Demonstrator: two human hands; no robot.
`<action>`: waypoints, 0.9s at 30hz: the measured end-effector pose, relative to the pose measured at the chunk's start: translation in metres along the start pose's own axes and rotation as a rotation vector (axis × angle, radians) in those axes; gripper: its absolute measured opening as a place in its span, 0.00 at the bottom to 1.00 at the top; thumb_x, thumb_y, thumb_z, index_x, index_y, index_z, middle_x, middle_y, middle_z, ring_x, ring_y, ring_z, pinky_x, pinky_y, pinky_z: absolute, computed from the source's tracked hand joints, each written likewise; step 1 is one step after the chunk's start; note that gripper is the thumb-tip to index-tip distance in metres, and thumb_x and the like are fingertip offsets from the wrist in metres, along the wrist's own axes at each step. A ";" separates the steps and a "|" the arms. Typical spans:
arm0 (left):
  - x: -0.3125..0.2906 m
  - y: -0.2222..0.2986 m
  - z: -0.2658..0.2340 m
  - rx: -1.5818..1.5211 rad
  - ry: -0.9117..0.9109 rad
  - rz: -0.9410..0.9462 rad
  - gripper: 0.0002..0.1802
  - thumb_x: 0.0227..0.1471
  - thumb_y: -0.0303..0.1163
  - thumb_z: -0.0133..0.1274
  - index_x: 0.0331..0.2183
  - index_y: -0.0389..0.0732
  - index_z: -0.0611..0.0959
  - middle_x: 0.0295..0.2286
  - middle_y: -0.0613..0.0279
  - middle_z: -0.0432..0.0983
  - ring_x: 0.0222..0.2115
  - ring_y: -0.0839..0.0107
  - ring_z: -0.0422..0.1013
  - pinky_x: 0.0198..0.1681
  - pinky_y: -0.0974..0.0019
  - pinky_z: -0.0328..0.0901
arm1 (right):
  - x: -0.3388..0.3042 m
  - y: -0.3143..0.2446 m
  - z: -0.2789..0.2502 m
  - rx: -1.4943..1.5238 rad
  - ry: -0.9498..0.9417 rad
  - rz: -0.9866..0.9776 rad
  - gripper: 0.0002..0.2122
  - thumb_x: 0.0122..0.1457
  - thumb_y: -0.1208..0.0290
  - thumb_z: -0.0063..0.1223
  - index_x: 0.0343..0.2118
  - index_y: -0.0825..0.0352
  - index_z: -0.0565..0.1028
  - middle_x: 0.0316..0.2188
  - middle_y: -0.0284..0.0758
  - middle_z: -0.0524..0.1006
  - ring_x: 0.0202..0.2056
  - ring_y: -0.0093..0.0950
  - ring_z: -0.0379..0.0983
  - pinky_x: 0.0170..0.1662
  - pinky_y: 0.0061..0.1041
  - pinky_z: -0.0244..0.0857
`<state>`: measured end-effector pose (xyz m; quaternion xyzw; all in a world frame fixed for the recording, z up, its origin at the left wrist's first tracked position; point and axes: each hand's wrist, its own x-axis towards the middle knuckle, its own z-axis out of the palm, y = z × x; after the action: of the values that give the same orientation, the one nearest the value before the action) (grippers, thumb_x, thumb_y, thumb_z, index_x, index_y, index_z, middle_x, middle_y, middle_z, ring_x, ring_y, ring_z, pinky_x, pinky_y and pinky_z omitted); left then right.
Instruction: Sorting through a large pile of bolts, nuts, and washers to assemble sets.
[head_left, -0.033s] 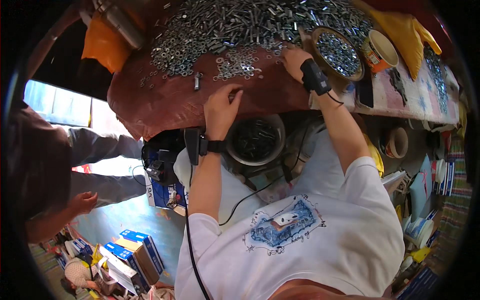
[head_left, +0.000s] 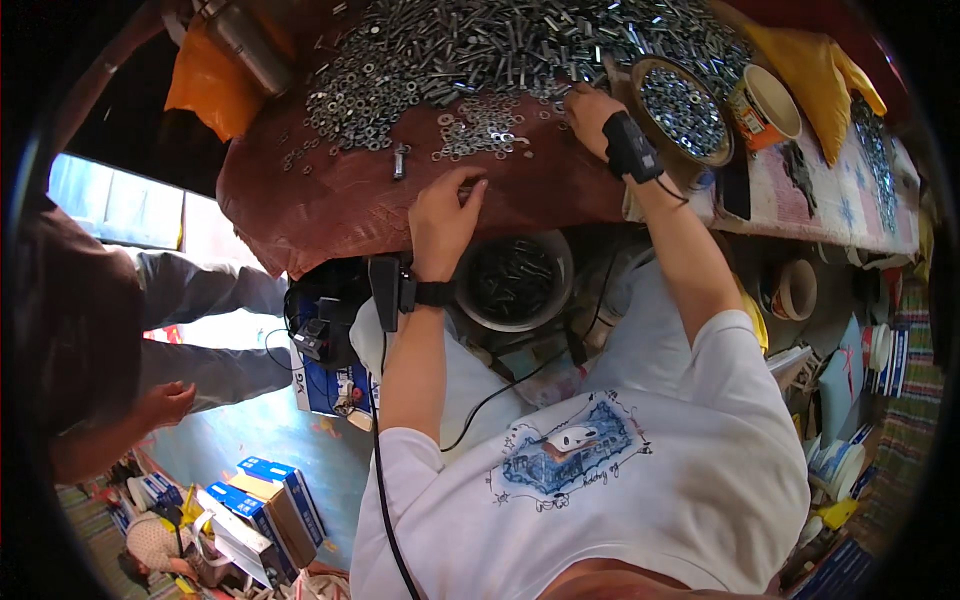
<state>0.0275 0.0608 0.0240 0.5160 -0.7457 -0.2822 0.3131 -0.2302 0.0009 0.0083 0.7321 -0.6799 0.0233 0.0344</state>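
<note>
Washers [head_left: 478,128] are lying in a loose patch on the red-brown cloth [head_left: 330,215], between a heap of metal cylinders [head_left: 520,50] and the cloth's front edge. The person's right hand [head_left: 592,118] is resting at the heap's near side, fingers bent; whether they are gripping anything cannot be told. The left hand [head_left: 440,222] is hovering by the front edge, half curled, thumb near the fingers; whether it is holding something cannot be told. A round bowl [head_left: 717,158] of shiny nuts is sitting beside the right hand.
</note>
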 end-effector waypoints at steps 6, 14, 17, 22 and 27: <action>-0.008 -0.002 -0.007 -0.034 0.060 -0.005 0.10 0.47 0.35 0.51 0.33 0.44 0.79 0.30 0.59 0.76 0.29 0.62 0.73 0.32 0.62 0.66 | 0.072 0.002 0.036 0.398 0.364 0.028 0.17 0.50 0.68 0.53 0.44 0.65 0.69 0.41 0.47 0.69 0.38 0.43 0.70 0.38 0.37 0.67; -0.011 -0.014 -0.017 -0.002 0.089 0.028 0.09 0.47 0.35 0.50 0.33 0.45 0.79 0.30 0.60 0.76 0.31 0.60 0.72 0.33 0.61 0.65 | 0.096 0.000 0.042 0.349 0.448 -0.002 0.11 0.45 0.69 0.58 0.31 0.68 0.73 0.26 0.39 0.73 0.32 0.37 0.69 0.36 0.34 0.64; -0.008 -0.016 -0.020 -0.057 0.054 -0.030 0.09 0.47 0.36 0.50 0.33 0.45 0.79 0.30 0.60 0.76 0.31 0.59 0.72 0.33 0.61 0.65 | 0.070 -0.011 0.021 0.410 0.459 -0.015 0.09 0.46 0.70 0.58 0.27 0.68 0.73 0.25 0.37 0.74 0.29 0.32 0.71 0.34 0.30 0.64; -0.004 -0.010 -0.012 -0.096 0.115 0.029 0.11 0.47 0.32 0.52 0.34 0.40 0.79 0.31 0.55 0.76 0.29 0.63 0.73 0.30 0.65 0.66 | 0.011 -0.043 -0.008 0.997 0.441 0.041 0.08 0.46 0.72 0.59 0.28 0.68 0.74 0.23 0.33 0.75 0.26 0.23 0.72 0.30 0.21 0.65; 0.002 -0.020 0.007 -0.072 0.149 0.160 0.11 0.46 0.31 0.52 0.34 0.37 0.78 0.31 0.53 0.74 0.29 0.57 0.72 0.32 0.61 0.65 | -0.039 -0.090 -0.007 1.257 0.189 -0.095 0.08 0.48 0.74 0.59 0.28 0.69 0.72 0.22 0.27 0.73 0.23 0.12 0.63 0.26 0.14 0.58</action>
<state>0.0336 0.0538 0.0045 0.4625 -0.7487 -0.2439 0.4076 -0.1430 0.0471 0.0103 0.6365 -0.4973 0.4809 -0.3410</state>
